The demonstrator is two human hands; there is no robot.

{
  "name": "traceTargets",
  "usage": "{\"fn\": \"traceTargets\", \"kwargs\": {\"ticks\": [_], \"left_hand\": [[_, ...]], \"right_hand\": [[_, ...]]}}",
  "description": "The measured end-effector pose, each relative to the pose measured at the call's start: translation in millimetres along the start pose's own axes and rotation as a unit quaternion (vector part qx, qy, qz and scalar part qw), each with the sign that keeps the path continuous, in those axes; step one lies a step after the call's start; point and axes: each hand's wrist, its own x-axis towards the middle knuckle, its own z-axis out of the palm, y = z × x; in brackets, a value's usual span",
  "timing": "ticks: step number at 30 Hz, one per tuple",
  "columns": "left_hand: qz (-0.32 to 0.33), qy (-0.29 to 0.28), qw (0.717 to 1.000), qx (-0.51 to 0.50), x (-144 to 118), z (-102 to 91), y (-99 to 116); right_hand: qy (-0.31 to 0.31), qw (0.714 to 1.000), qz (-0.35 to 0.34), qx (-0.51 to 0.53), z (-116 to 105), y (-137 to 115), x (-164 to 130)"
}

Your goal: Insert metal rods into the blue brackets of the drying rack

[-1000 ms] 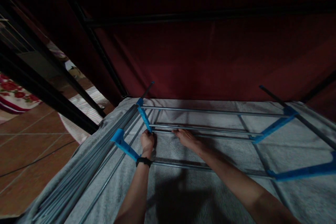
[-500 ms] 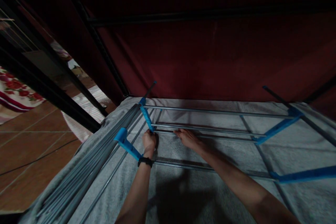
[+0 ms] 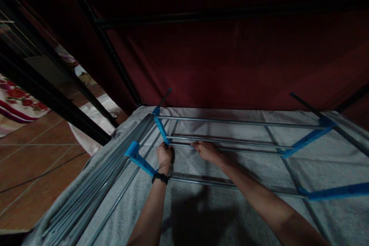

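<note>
Gripping thin metal rod: left hand fisted at blue plastic bracket; right hand seemingly curled on.

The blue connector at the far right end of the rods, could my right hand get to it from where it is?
Probably yes. The right hand rests on the metal rod that runs to that blue connector, with only bare rods and grey cloth between.

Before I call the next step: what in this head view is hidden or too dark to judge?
- Left hand fingertips: curled under at the blue connector; whether the metal rod is seated there is hidden.
- Right hand: rests at the rod; grip underneath unseen.
- Far-right blue bracket: cut off by the frame edge.
- Top of the frame: too dark to read.
</note>
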Motion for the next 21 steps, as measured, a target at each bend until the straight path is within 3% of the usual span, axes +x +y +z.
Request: {"fn": "traceTargets", "kwargs": {"ticks": [14, 21], "left_hand": [[0.000, -0.001, 1.000, -0.004, -5, 1.6, 3], [0.005, 0.006, 1.000, 0.016, -8, 1.4, 7]], "right_hand": [[-0.006, 0.998, 0.043, -0.050, -3, -8, 0], [-0.003, 0.998, 0.033, -0.053, -3, -10, -1]]}}
